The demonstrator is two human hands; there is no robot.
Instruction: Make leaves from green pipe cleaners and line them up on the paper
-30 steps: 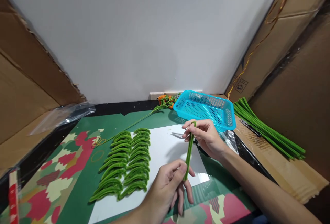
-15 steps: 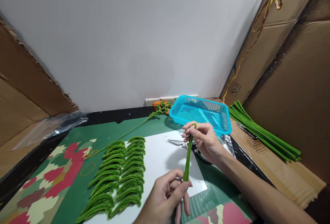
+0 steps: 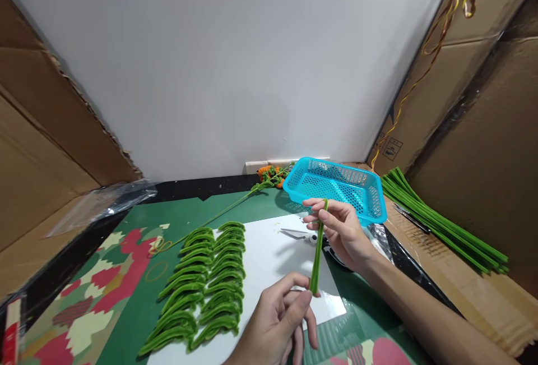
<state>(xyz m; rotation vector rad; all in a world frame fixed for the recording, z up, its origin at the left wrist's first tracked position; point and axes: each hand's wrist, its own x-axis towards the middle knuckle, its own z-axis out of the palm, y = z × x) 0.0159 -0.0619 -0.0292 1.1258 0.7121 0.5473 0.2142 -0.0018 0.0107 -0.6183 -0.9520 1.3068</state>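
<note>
A green pipe cleaner (image 3: 318,255), which looks doubled into a narrow strip, stands nearly upright between my hands. My right hand (image 3: 342,230) pinches its top between thumb and fingers, the other fingers spread. At the bottom end, the thumb and index finger of my left hand (image 3: 283,314) close on it. To the left, two columns of bent green pipe cleaner pieces (image 3: 189,281) lie overlapping, partly on a white sheet (image 3: 269,258). Behind my right hand are scissors (image 3: 300,235), blades pointing left and handles partly hidden.
A blue perforated basket (image 3: 294,185) stands at the back, beside an orange flower with a long green stem (image 3: 235,203). Long green pipe cleaners (image 3: 445,225) and a dark pointed tool (image 3: 412,219) lie on cardboard at right. A thin yellow loop (image 3: 156,271) rests on the green mat (image 3: 168,213).
The view has shifted slightly, so everything sits a little further right. Both hands still hold the pipe cleaner; its strip looks slightly narrower now.
</note>
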